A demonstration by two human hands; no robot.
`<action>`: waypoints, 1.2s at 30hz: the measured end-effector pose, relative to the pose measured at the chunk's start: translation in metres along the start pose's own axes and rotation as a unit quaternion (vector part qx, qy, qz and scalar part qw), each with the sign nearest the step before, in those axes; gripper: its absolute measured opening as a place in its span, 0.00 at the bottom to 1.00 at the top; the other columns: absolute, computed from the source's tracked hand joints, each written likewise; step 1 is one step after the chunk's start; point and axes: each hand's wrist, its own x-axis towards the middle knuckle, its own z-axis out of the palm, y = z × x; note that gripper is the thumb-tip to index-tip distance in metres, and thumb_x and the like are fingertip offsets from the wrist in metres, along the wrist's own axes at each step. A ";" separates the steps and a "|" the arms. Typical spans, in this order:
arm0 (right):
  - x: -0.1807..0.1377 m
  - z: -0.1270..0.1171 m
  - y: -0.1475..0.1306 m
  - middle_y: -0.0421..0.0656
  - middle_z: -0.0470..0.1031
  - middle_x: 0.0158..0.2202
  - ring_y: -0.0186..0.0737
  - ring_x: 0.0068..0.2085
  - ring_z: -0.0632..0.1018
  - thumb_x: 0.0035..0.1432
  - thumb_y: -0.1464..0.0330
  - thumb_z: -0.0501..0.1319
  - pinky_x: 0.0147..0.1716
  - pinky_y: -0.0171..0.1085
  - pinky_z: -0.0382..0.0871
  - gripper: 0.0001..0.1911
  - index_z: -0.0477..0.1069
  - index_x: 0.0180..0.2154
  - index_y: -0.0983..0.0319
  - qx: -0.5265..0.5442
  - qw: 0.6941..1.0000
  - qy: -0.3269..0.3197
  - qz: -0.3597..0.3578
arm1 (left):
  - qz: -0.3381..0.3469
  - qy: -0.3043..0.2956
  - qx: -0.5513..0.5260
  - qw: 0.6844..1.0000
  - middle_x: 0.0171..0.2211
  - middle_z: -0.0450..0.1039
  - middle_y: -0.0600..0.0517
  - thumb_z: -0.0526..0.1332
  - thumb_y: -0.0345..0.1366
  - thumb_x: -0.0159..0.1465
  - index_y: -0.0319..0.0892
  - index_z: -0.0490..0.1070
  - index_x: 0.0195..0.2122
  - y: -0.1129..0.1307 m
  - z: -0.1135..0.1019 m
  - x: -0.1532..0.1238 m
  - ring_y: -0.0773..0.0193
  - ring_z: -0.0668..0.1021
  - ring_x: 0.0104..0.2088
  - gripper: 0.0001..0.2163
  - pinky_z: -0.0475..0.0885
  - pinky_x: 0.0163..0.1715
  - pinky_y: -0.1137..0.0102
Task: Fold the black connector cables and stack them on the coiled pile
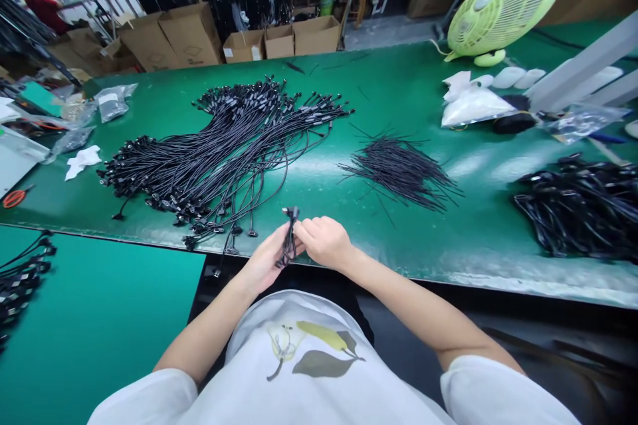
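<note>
A folded black cable (289,242) with a plug at its upper end is gripped in my left hand (266,259), just over the near edge of the bench. My right hand (325,239) presses its curled fingers against the cable's right side; whether a thin tie sits in them is hidden. Beyond my hands, to the left, a large heap of black cables (214,146) with connectors at both ends lies spread out. A pile of thin black ties (401,171) rests ahead of my right hand.
Bundled black cables (583,206) are heaped at the right. A green fan (508,6) stands at the back right near white plastic bags (473,106). Orange-handled scissors (14,198) lie far left. Cardboard boxes (189,36) line the far side, and a person in red (44,10) is in the distance.
</note>
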 end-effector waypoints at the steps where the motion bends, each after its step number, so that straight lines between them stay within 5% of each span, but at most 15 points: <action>1: 0.000 0.001 -0.003 0.41 0.65 0.24 0.35 0.26 0.62 0.65 0.72 0.47 0.28 0.37 0.50 0.14 0.70 0.32 0.63 0.058 0.997 -0.024 0.049 | 0.046 0.009 0.023 0.999 0.58 0.70 0.45 0.65 0.44 0.61 0.43 0.70 0.55 -0.002 0.001 0.001 0.52 0.67 0.62 0.23 0.59 0.63 0.58; 3: 0.001 0.004 -0.009 0.41 0.65 0.24 0.33 0.26 0.63 0.66 0.68 0.48 0.28 0.35 0.52 0.16 0.67 0.28 0.63 0.236 0.953 -0.074 0.176 | 0.126 0.033 0.064 0.989 0.60 0.69 0.47 0.67 0.42 0.59 0.48 0.65 0.60 -0.005 0.003 0.004 0.55 0.65 0.63 0.27 0.57 0.64 0.61; 4: 0.001 0.006 -0.011 0.39 0.63 0.23 0.32 0.24 0.62 0.66 0.64 0.48 0.26 0.34 0.53 0.17 0.66 0.27 0.62 0.348 0.901 -0.097 0.240 | 0.144 0.040 0.079 0.986 0.59 0.69 0.47 0.67 0.42 0.59 0.48 0.63 0.61 -0.007 0.004 0.006 0.55 0.66 0.63 0.28 0.57 0.63 0.61; 7: -0.001 0.012 -0.013 0.31 0.49 0.17 0.28 0.18 0.50 0.62 0.53 0.51 0.19 0.31 0.48 0.19 0.61 0.26 0.61 0.644 0.654 -0.159 0.365 | 0.129 0.025 0.116 0.985 0.55 0.73 0.43 0.65 0.45 0.61 0.44 0.68 0.58 -0.007 0.003 0.010 0.53 0.70 0.60 0.25 0.60 0.61 0.60; 9: -0.005 0.015 -0.012 0.29 0.46 0.17 0.27 0.17 0.47 0.59 0.51 0.53 0.17 0.31 0.47 0.20 0.61 0.27 0.60 0.712 0.550 -0.176 0.400 | 0.096 0.014 0.135 0.986 0.52 0.75 0.41 0.65 0.45 0.60 0.41 0.73 0.52 -0.007 0.001 0.014 0.52 0.73 0.57 0.21 0.62 0.60 0.59; 10: -0.008 0.016 -0.012 0.30 0.50 0.18 0.27 0.17 0.50 0.59 0.51 0.54 0.18 0.30 0.50 0.19 0.63 0.28 0.61 0.707 0.552 -0.171 0.409 | 0.088 0.022 0.135 0.987 0.49 0.77 0.42 0.66 0.44 0.59 0.40 0.75 0.49 -0.007 0.000 0.016 0.52 0.75 0.55 0.20 0.63 0.59 0.59; 11: -0.010 0.017 -0.013 0.33 0.57 0.20 0.27 0.18 0.56 0.59 0.53 0.55 0.20 0.31 0.55 0.18 0.65 0.31 0.62 0.679 0.588 -0.155 0.412 | 0.089 0.039 0.126 0.987 0.46 0.79 0.42 0.68 0.44 0.57 0.39 0.76 0.46 -0.008 -0.001 0.019 0.53 0.76 0.53 0.18 0.64 0.58 0.59; 13: -0.013 0.018 -0.016 0.42 0.71 0.34 0.33 0.30 0.71 0.58 0.57 0.57 0.32 0.35 0.68 0.15 0.68 0.41 0.62 0.578 0.704 -0.107 0.397 | 0.116 0.087 0.086 0.986 0.41 0.80 0.45 0.70 0.42 0.54 0.39 0.76 0.42 -0.011 0.000 0.026 0.54 0.78 0.49 0.17 0.65 0.57 0.59; 15: -0.014 0.019 -0.022 0.49 0.70 0.50 0.42 0.47 0.74 0.56 0.61 0.61 0.45 0.41 0.69 0.25 0.63 0.54 0.61 0.479 0.796 -0.078 0.361 | 0.141 0.123 0.045 0.981 0.39 0.80 0.48 0.72 0.41 0.51 0.41 0.76 0.40 -0.014 0.004 0.034 0.56 0.78 0.48 0.17 0.65 0.56 0.60; 18: -0.017 0.023 -0.028 0.54 0.70 0.53 0.46 0.49 0.75 0.59 0.65 0.57 0.45 0.44 0.70 0.31 0.51 0.62 0.63 0.385 0.855 -0.101 0.333 | 0.156 0.129 0.049 0.978 0.41 0.79 0.49 0.72 0.39 0.52 0.42 0.74 0.42 -0.014 0.011 0.042 0.57 0.77 0.50 0.18 0.65 0.56 0.60; 22: -0.027 0.025 -0.020 0.50 0.75 0.44 0.43 0.40 0.77 0.64 0.72 0.48 0.40 0.40 0.69 0.17 0.62 0.54 0.64 0.227 0.927 -0.119 0.273 | 0.254 0.069 0.178 0.948 0.43 0.76 0.50 0.69 0.37 0.56 0.47 0.67 0.53 0.001 0.014 0.043 0.57 0.74 0.55 0.24 0.62 0.59 0.60; 25: -0.030 0.017 -0.007 0.47 0.74 0.34 0.42 0.34 0.75 0.67 0.68 0.50 0.35 0.39 0.65 0.10 0.68 0.41 0.64 0.087 0.960 -0.115 0.239 | 0.269 0.000 0.266 0.926 0.47 0.75 0.46 0.68 0.39 0.58 0.45 0.68 0.49 0.010 0.014 0.040 0.55 0.73 0.56 0.19 0.61 0.60 0.58; 28: -0.024 0.010 0.001 0.48 0.72 0.34 0.42 0.34 0.73 0.66 0.64 0.54 0.33 0.39 0.62 0.10 0.67 0.36 0.64 0.010 0.968 -0.105 0.227 | 0.250 0.011 0.294 0.922 0.51 0.75 0.43 0.64 0.41 0.61 0.42 0.71 0.40 0.007 0.020 0.039 0.53 0.72 0.58 0.10 0.59 0.61 0.56; 32: -0.018 0.011 0.003 0.48 0.72 0.34 0.40 0.32 0.72 0.68 0.69 0.50 0.31 0.39 0.59 0.12 0.68 0.46 0.68 0.003 0.970 -0.116 0.215 | 0.239 0.044 0.329 0.912 0.58 0.69 0.43 0.62 0.43 0.63 0.42 0.73 0.42 0.000 0.032 0.040 0.52 0.69 0.60 0.11 0.58 0.62 0.57; 36: -0.026 0.013 0.006 0.45 0.73 0.32 0.38 0.30 0.72 0.68 0.72 0.46 0.30 0.39 0.57 0.18 0.64 0.56 0.69 0.007 0.975 -0.108 0.194 | 0.281 0.054 0.422 0.860 0.64 0.62 0.47 0.67 0.40 0.58 0.46 0.70 0.53 0.008 0.035 0.042 0.52 0.63 0.64 0.22 0.53 0.65 0.58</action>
